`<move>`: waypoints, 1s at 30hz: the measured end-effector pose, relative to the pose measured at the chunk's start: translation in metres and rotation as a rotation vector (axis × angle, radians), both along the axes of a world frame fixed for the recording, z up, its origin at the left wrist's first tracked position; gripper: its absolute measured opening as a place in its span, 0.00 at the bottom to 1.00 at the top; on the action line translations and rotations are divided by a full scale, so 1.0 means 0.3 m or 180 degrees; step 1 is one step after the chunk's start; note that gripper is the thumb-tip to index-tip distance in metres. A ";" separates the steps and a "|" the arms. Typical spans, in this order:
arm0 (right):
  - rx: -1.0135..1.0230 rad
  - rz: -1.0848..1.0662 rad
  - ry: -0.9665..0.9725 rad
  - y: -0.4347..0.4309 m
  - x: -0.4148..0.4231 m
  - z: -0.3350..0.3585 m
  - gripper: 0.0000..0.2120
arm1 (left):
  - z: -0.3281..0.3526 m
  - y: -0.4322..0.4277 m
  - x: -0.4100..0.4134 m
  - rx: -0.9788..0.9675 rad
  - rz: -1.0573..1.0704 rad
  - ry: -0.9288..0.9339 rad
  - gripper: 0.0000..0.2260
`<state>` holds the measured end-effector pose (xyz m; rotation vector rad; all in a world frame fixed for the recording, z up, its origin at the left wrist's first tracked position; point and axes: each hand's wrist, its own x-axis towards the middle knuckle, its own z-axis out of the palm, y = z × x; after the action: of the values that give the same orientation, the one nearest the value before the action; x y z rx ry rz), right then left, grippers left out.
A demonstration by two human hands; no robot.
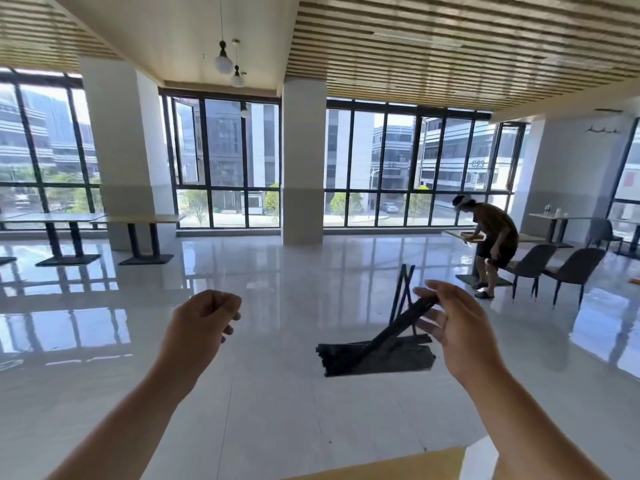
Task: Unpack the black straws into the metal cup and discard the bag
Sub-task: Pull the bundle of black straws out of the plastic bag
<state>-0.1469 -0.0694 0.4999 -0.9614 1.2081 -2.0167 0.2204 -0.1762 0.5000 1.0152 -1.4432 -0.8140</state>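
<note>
Many straws [375,356]: dangling below and beside the fingers [433,323].
Right hand [460,327]: pinching some ends.
Left hand [204,323]: curling, holding nothing.

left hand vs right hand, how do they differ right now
The left hand is curled into a fist; the right hand has straighter fingers. The left hand holds nothing that shows; the right hand pinches black straws by their upper end. Both are raised at about the same height, bare forearms in view.

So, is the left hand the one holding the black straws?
No, the black straws reach up to the right hand, while the left hand is curled and apart from them.
</note>
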 end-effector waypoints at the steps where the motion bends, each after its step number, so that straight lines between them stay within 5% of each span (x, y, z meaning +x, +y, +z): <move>1: 0.0024 0.0043 0.0000 -0.002 -0.002 0.001 0.12 | 0.000 -0.003 -0.005 -0.0011 0.0029 -0.0023 0.09; 4: 0.0073 0.0115 0.0052 -0.010 -0.007 -0.006 0.12 | 0.010 -0.010 -0.016 -0.0092 0.0264 -0.0177 0.04; 9: 0.0043 0.0130 -0.0075 -0.019 -0.017 -0.016 0.11 | 0.001 -0.008 -0.002 -0.0548 0.1340 -0.1044 0.28; 15: 0.0061 0.0150 -0.0174 -0.029 -0.018 -0.026 0.11 | 0.029 0.003 -0.021 -0.0384 0.0561 -0.1093 0.17; 21: 0.0029 0.0137 -0.0089 -0.029 -0.023 -0.013 0.11 | 0.050 0.024 -0.036 -0.0117 0.0307 -0.0547 0.22; 30: -0.0056 0.0099 -0.0117 -0.022 -0.034 0.010 0.11 | 0.064 0.018 -0.009 0.0303 0.0090 -0.0485 0.22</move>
<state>-0.1571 -0.0760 0.5030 -0.9420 1.1509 -2.0151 0.2178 -0.1709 0.5192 1.1887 -1.5267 -0.8053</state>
